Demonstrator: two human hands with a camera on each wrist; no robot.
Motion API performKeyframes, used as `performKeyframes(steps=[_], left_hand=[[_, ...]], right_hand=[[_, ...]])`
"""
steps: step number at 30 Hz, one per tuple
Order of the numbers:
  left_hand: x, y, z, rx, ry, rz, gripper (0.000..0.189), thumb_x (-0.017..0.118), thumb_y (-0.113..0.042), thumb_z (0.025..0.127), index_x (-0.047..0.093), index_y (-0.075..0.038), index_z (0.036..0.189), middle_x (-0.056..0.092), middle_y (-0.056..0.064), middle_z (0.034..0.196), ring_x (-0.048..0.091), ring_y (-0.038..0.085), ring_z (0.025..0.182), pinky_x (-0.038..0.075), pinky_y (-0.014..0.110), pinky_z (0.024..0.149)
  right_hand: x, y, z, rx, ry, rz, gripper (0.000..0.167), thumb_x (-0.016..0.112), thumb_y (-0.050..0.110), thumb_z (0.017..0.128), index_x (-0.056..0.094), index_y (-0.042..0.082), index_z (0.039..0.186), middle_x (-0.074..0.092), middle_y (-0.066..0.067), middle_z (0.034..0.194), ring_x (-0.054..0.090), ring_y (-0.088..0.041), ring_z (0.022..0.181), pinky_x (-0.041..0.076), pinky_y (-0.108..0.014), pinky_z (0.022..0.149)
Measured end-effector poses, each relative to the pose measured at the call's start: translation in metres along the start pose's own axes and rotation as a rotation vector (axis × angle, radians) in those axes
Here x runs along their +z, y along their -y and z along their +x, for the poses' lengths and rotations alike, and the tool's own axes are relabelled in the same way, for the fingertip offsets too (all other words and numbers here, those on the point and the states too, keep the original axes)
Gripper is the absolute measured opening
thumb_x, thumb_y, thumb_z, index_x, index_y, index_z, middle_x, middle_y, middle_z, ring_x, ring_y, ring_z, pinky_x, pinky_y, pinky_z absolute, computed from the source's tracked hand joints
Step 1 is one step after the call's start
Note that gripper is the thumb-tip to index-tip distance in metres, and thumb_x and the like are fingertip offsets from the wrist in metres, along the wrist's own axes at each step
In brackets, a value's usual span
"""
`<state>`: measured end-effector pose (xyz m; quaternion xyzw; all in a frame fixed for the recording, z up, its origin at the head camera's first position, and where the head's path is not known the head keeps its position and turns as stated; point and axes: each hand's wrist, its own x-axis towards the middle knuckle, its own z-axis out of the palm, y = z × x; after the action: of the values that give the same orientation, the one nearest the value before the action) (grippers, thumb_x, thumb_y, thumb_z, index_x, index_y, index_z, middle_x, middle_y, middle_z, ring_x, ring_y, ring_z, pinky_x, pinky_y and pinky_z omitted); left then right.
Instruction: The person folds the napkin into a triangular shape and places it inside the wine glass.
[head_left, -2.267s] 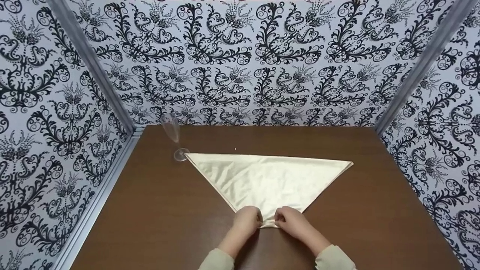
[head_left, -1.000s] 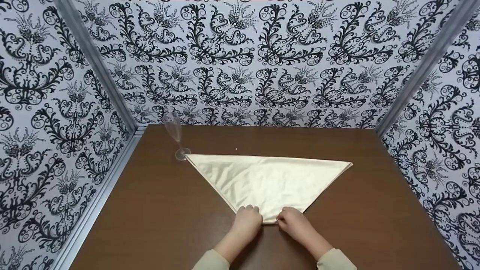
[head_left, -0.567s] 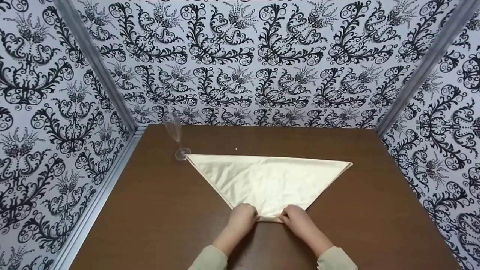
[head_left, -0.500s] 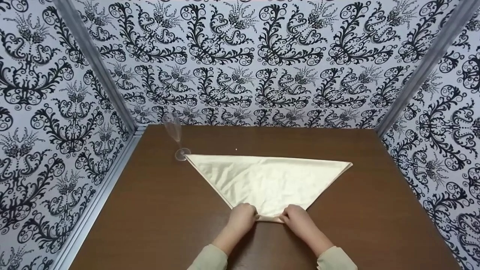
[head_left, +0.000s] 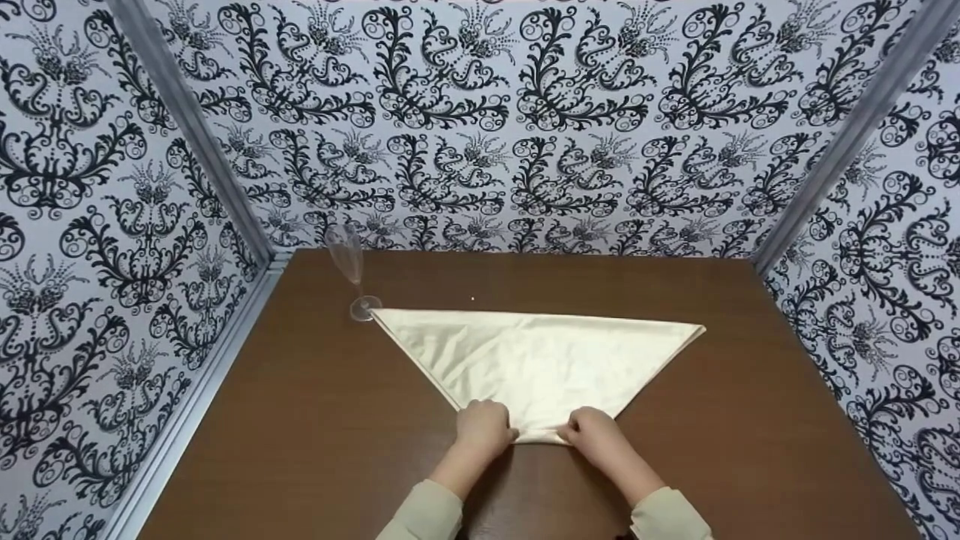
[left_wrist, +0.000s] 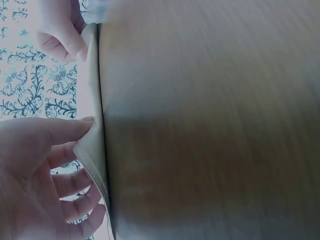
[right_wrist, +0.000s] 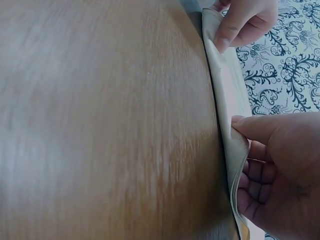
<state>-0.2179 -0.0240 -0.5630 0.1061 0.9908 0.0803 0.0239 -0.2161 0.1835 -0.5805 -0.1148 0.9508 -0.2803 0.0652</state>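
Observation:
A cream cloth napkin (head_left: pixel 540 360), folded to a triangle, lies with its long edge at the far side and its near tip turned up into a narrow, straight fold. My left hand (head_left: pixel 482 433) pinches the left part of that fold. In the left wrist view its thumb presses the near face of the napkin (left_wrist: pixel 95 145) while the fingers sit behind. At the right part, my right hand (head_left: pixel 598 439) pinches the same fold between thumb and fingers. The right wrist view shows that thumb on the rolled edge of the napkin (right_wrist: pixel 231 150). The tucked-in tip is hidden.
A clear champagne flute (head_left: pixel 346 259) stands at the back left, its foot beside the napkin's left corner. The brown table (head_left: pixel 322 420) is bounded by patterned walls (head_left: pixel 465 112) with grey corner strips. A tiny white speck lies behind the napkin.
The napkin's near edge has moved a little away from me as the fold was turned up. Both hands have spread slightly apart along it; the far corners and the flute stayed put.

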Motion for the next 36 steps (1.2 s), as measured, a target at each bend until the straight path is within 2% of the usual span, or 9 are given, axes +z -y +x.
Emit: performKeyframes(steps=[3, 5, 10, 13, 18, 24, 29, 33, 36], left_hand=[[0.001, -0.001, 0.001, -0.010, -0.003, -0.011, 0.034, 0.078, -0.045, 0.079, 0.065, -0.017, 0.063, 0.061, 0.001, 0.069, 0.059, 0.027, 0.070, 0.051, 0.042, 0.061], [0.002, -0.002, 0.002, 0.009, -0.024, -0.005, 0.031, 0.079, -0.042, 0.078, 0.065, -0.018, 0.065, 0.060, 0.000, 0.069, 0.058, 0.025, 0.071, 0.051, 0.041, 0.061], [0.005, -0.007, 0.000, 0.105, -0.132, 0.077, 0.022, 0.080, -0.036, 0.077, 0.068, -0.022, 0.067, 0.058, -0.001, 0.070, 0.055, 0.023, 0.073, 0.048, 0.038, 0.062], [0.007, -0.009, -0.001, 0.125, -0.200, 0.128, 0.020, 0.079, -0.033, 0.077, 0.068, -0.022, 0.064, 0.058, 0.000, 0.069, 0.055, 0.022, 0.071, 0.046, 0.038, 0.061], [0.012, -0.010, -0.002, 0.145, -0.264, 0.180, 0.019, 0.078, -0.028, 0.073, 0.066, -0.021, 0.060, 0.057, -0.001, 0.066, 0.053, 0.019, 0.068, 0.043, 0.037, 0.060], [0.013, -0.011, -0.005, 0.175, -0.281, 0.223, 0.016, 0.078, -0.029, 0.074, 0.068, -0.020, 0.065, 0.058, -0.004, 0.065, 0.051, 0.017, 0.066, 0.041, 0.034, 0.061], [0.015, -0.008, -0.007, 0.200, -0.295, 0.254, 0.020, 0.075, -0.029, 0.076, 0.067, -0.021, 0.060, 0.056, -0.004, 0.062, 0.050, 0.016, 0.065, 0.038, 0.033, 0.061], [0.017, -0.005, -0.008, 0.227, -0.298, 0.265, 0.021, 0.073, -0.029, 0.078, 0.067, -0.022, 0.059, 0.055, -0.004, 0.063, 0.050, 0.016, 0.065, 0.039, 0.034, 0.061], [0.016, -0.003, -0.009, 0.249, -0.290, 0.293, 0.020, 0.070, -0.029, 0.081, 0.068, -0.022, 0.062, 0.055, -0.003, 0.066, 0.051, 0.017, 0.068, 0.040, 0.034, 0.062]], right_hand=[[0.002, 0.000, 0.000, -0.004, -0.013, -0.012, 0.035, 0.070, 0.019, 0.091, 0.046, 0.014, 0.066, 0.041, 0.005, 0.061, 0.035, -0.012, 0.054, 0.034, -0.030, 0.055], [0.002, 0.000, 0.000, -0.028, -0.036, -0.041, 0.028, 0.072, 0.020, 0.089, 0.051, 0.014, 0.072, 0.047, 0.005, 0.066, 0.040, -0.012, 0.057, 0.037, -0.031, 0.056], [0.003, 0.000, -0.002, -0.101, -0.094, -0.111, 0.020, 0.075, 0.019, 0.086, 0.057, 0.015, 0.077, 0.050, 0.006, 0.073, 0.046, -0.012, 0.063, 0.041, -0.032, 0.058], [0.003, -0.001, -0.003, -0.125, -0.105, -0.122, 0.016, 0.075, 0.017, 0.085, 0.062, 0.016, 0.076, 0.048, 0.006, 0.073, 0.047, -0.012, 0.064, 0.043, -0.032, 0.059], [0.003, -0.006, -0.004, -0.193, -0.130, -0.114, 0.013, 0.076, 0.009, 0.083, 0.066, 0.015, 0.076, 0.047, 0.007, 0.072, 0.048, -0.012, 0.065, 0.045, -0.032, 0.060], [0.000, -0.010, -0.005, -0.248, -0.107, -0.138, 0.012, 0.075, 0.008, 0.084, 0.067, 0.015, 0.078, 0.047, 0.007, 0.075, 0.050, -0.013, 0.067, 0.047, -0.031, 0.060], [-0.006, -0.017, -0.006, -0.331, -0.068, -0.172, 0.004, 0.074, 0.014, 0.086, 0.072, 0.011, 0.085, 0.049, 0.008, 0.077, 0.051, -0.011, 0.069, 0.048, -0.030, 0.062], [-0.011, -0.022, -0.009, -0.383, -0.017, -0.161, 0.013, 0.077, 0.020, 0.084, 0.073, 0.011, 0.092, 0.048, 0.009, 0.081, 0.052, -0.011, 0.073, 0.050, -0.030, 0.066], [-0.012, -0.023, -0.009, -0.387, 0.001, -0.150, 0.014, 0.078, 0.017, 0.083, 0.074, 0.011, 0.095, 0.048, 0.009, 0.083, 0.053, -0.012, 0.076, 0.051, -0.030, 0.067]])
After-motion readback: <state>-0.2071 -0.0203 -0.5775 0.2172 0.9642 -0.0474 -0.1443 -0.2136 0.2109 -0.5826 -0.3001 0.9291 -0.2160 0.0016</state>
